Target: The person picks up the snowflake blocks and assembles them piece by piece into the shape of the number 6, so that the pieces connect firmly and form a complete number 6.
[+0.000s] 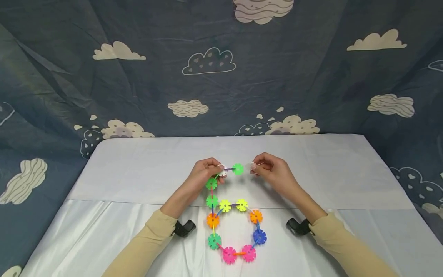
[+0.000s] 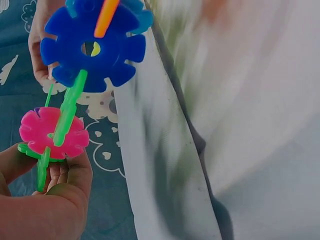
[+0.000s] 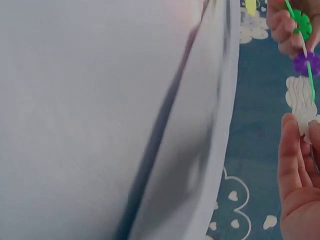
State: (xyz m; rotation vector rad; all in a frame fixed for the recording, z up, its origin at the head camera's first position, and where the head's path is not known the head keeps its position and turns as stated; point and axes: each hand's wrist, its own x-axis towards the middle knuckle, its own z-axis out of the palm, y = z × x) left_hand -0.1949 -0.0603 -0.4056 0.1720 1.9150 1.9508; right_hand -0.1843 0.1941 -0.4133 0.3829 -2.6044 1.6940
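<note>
- Your left hand (image 1: pixel 204 171) sits just above the worktop's centre, fingers curled, pinching a small white plastic snowflake disc (image 1: pixel 222 170) at the upper left end of the chain of coloured plastic snowflake discs joined by thin sticks (image 1: pixel 231 215).
- Your right hand (image 1: pixel 271 171) is at 3 o'clock from the left one, near it but apart, fingers curled, pinching another white disc (image 1: pixel 250 167) at the chain's other raised end.
- Between your two hands a bright green snowflake disc (image 1: pixel 237 169) hangs on a purple stick, clear of both sets of fingers.
- From your left hand the chain drops towards 6 o'clock: two green discs, an orange one, a teal-green one.
- The chain then loops through two pink discs (image 1: pixel 238 254) at the bottom, a blue disc (image 1: pixel 259 236) and an orange one on the right, and two yellow-green discs (image 1: pixel 233 205) across the top, closing a ring that lies flat.
- The ring rests on the white cloth-covered worktop (image 1: pixel 104 215), in the near half, at 6 o'clock from your hands.
- The left wrist view shows fingertips (image 2: pixel 67 172) under a pink disc (image 2: pixel 52 132) with a green stick through it and a blue disc (image 2: pixel 92 47) above; the rest is blurred.
- The right wrist view shows your fingers (image 3: pixel 295 165) at a white piece, with a purple disc (image 3: pixel 306 62) and green disc beyond.
- Behind hangs a dark blue cloud-print backdrop (image 1: pixel 221 77).
</note>
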